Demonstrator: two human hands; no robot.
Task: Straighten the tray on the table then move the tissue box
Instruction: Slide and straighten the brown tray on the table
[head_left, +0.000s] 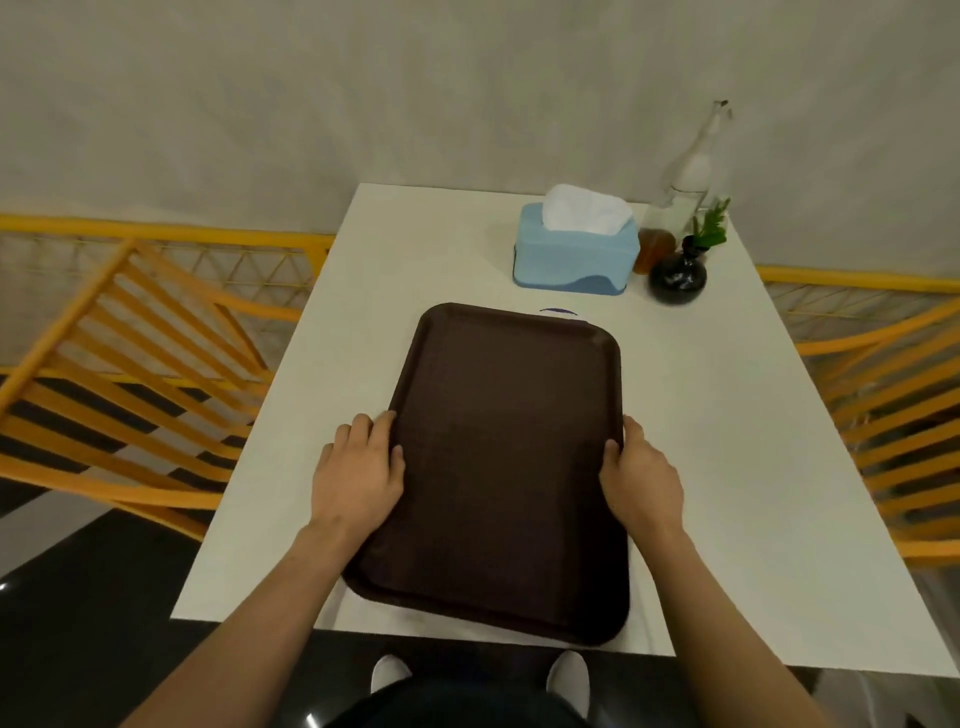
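Note:
A dark brown rectangular tray (506, 441) lies lengthwise on the white table (753, 467), turned slightly so its near edge slants toward the table's front edge. My left hand (358, 475) grips the tray's left rim, thumb on top. My right hand (641, 478) grips the right rim opposite it. A light blue tissue box (574, 260) with white tissue sticking out stands beyond the tray, toward the back right of the table, apart from both hands.
Right of the tissue box stand a small amber jar (654, 249), a black vase with a green sprig (678, 278) and a tall clear glass bottle (691, 166). Yellow slatted chairs flank the table on the left (130, 374) and right (893, 415). A wall rises behind.

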